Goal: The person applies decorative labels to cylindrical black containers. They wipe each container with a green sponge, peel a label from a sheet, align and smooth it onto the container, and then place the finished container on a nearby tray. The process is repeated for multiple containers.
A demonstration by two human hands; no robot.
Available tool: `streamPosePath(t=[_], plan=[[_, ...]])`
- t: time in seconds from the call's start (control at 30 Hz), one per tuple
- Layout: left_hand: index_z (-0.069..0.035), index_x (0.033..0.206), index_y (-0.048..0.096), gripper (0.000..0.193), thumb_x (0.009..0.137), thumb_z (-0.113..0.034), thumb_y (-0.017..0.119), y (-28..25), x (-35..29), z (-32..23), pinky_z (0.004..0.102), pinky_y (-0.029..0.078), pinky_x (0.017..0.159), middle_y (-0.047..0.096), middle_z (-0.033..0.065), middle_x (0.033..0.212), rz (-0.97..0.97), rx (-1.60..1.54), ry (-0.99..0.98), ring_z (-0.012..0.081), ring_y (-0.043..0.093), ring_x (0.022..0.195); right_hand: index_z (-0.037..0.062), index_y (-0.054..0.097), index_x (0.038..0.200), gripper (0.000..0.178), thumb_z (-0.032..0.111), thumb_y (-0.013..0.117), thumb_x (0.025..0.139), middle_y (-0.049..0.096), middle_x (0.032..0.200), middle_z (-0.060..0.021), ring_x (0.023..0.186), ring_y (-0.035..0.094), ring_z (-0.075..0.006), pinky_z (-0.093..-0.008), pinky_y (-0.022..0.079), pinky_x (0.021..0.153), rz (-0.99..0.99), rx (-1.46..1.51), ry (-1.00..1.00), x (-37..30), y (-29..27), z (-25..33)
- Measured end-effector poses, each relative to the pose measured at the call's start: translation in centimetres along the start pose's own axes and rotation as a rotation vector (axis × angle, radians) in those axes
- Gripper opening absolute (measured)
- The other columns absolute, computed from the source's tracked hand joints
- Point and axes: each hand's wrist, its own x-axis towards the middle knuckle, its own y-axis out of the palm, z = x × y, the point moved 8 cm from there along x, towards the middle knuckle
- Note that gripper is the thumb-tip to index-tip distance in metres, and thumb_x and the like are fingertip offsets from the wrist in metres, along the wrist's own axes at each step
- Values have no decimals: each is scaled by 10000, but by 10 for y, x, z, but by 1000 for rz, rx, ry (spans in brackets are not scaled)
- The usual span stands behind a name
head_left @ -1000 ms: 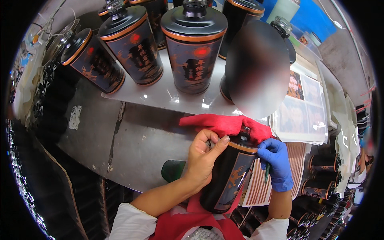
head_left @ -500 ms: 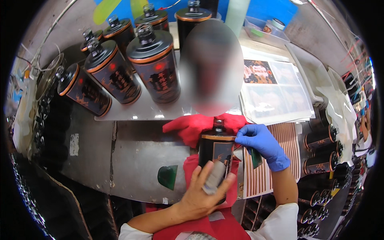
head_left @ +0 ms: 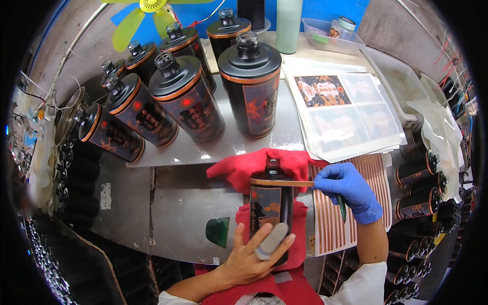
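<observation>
A black bottle (head_left: 265, 203) with a printed panel lies against a red cloth (head_left: 235, 172), its neck pointing away from me. My bare left hand (head_left: 249, 259) grips its lower part, and one finger wears a grey finger cot (head_left: 273, 240). Around the bottle's shoulder runs a copper-coloured strip (head_left: 300, 183), whose free end reaches out to the right. My blue-gloved right hand (head_left: 348, 189) pinches that end between thumb and finger. A green scraper (head_left: 342, 207) is tucked in the same hand. Another green scraper (head_left: 217, 231) rests on the metal table, left of the bottle.
Several finished-looking black bottles (head_left: 187, 104) stand on a white board (head_left: 201, 152) at the back left. Printed sheets (head_left: 351, 119) lie at the back right, above a sheet of copper strips (head_left: 376, 203). More bottles (head_left: 419, 175) lie along the right. A green fan (head_left: 152, 5) is behind.
The bottle has turned, bringing its panel with the red dot toward the left. My right hand has drawn slightly right, and the strip's free end now stretches between it and the bottle.
</observation>
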Motion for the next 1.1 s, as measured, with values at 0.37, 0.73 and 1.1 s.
streamPosePath(t=[0.37,0.73,1.1], plan=[[-2,1319,403,919,678,-590,699,22,-38,38,597,239,1027,410,390,1258,-284,-382,-73,527,431,1169,22,682,811,169,187,706,785,602,671,4,587,502,-39,-181,372,515,50,35,-2,15,14,-6],[-105,1235,564,525,803,-391,650,14,-10,10,587,220,1038,486,338,1202,-34,-64,39,498,392,1200,2,686,827,160,153,709,782,633,705,-16,636,541,-46,-187,419,566,-13,12,21,14,13,-1],[-60,1324,424,891,673,-602,700,4,-22,27,623,143,1039,355,341,1326,-245,-385,-150,473,310,1274,-10,674,816,176,150,729,769,615,700,-2,638,535,-34,-191,440,574,-83,-65,-43,16,34,9]])
